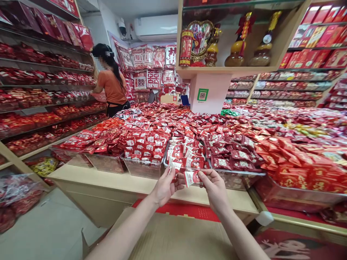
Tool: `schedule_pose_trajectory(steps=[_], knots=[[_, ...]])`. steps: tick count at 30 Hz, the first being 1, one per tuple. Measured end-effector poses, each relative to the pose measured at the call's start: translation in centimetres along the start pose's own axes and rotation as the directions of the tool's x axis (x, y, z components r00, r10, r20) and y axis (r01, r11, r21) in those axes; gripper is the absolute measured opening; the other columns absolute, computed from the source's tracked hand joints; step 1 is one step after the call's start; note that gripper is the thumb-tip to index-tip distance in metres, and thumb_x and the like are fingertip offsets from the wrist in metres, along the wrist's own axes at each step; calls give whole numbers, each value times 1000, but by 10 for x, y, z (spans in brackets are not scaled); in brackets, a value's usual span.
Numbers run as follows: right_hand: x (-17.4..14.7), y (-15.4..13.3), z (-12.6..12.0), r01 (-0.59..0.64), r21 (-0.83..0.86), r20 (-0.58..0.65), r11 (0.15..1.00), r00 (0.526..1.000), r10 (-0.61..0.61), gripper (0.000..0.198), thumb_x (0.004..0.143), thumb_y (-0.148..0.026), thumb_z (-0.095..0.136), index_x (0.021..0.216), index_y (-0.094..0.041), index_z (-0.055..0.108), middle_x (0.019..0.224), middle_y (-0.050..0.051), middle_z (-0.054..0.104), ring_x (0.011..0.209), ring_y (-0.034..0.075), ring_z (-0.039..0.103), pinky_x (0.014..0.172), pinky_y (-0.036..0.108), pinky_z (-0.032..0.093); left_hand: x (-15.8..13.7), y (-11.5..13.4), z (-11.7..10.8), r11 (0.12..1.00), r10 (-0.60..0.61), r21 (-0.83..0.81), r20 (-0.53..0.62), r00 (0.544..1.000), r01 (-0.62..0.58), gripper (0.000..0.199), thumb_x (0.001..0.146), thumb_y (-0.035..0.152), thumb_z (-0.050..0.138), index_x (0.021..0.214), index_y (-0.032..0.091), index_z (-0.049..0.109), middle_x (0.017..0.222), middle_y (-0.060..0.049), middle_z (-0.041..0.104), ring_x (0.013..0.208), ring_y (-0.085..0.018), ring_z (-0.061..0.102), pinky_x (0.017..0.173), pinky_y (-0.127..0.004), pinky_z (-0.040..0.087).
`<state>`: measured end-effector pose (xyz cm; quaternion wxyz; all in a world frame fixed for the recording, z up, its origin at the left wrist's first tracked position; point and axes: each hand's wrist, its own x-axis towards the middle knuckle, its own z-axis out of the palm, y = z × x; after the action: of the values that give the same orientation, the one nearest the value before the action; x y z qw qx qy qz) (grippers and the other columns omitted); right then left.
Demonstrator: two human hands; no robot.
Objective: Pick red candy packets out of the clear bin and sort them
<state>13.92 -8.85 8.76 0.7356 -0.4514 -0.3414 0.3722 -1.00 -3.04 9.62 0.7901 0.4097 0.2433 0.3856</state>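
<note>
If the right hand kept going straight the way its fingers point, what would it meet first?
The right hand, holding a small red-and-white packet, points up and left. It would probably first reach the clear tray heaped with similar packets, though depth is hard to judge.

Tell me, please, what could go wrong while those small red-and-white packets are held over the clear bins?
1. The left hand and right hand pinch small red-and-white sweet packets only by their edges; one could slip onto the beige counter ledge.
2. The clear plastic bin of matching packets is heaped above its rim, so a brush from either hand might spill some.
</note>
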Motion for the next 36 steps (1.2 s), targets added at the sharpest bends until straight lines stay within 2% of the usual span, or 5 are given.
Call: schedule_pose_trajectory(steps=[6,15,20,28,36], knots=[[-7,16,7,-48,-82,91,995,994,56,29,67,-35,65,86,-18,52,71,-1,60,59,10,52,50,22,43,-3,-16,1,946,195,279,-81,977,-165,54,59,22,72,105,16,45,94,-5,59,82,-12,54,76,-24,43],[-17,14,8,-62,-171,211,983,973,98,33,62,-32,70,84,-20,49,66,-3,58,55,10,52,54,25,45,-4,-20,-9,971,142,208,-108,984,-117,45,58,24,72,96,15,48,78,-1,58,70,-11,54,65,-25,45],[-15,13,1,236,-412,192,880,967,-169,13,72,-29,61,78,-20,54,85,5,62,79,17,58,70,31,47,-3,-19,-5,976,153,187,-213,965,-113,39,65,29,68,95,15,46,77,0,56,66,-10,54,69,-29,47],[-21,14,3,658,-496,564,566,740,-366,23,75,-16,54,95,-25,62,114,9,55,103,22,51,85,40,44,-12,-19,8,996,12,-81,-121,993,-22,34,67,20,66,96,16,49,85,-3,58,70,-10,56,64,-23,46],[-19,23,6,69,-251,242,965,970,-7,37,74,-30,58,109,-23,48,100,8,60,87,19,57,74,35,48,-6,-21,-7,989,91,129,-138,986,-73,33,59,19,71,84,14,49,83,-4,63,77,-16,59,77,-33,46]])
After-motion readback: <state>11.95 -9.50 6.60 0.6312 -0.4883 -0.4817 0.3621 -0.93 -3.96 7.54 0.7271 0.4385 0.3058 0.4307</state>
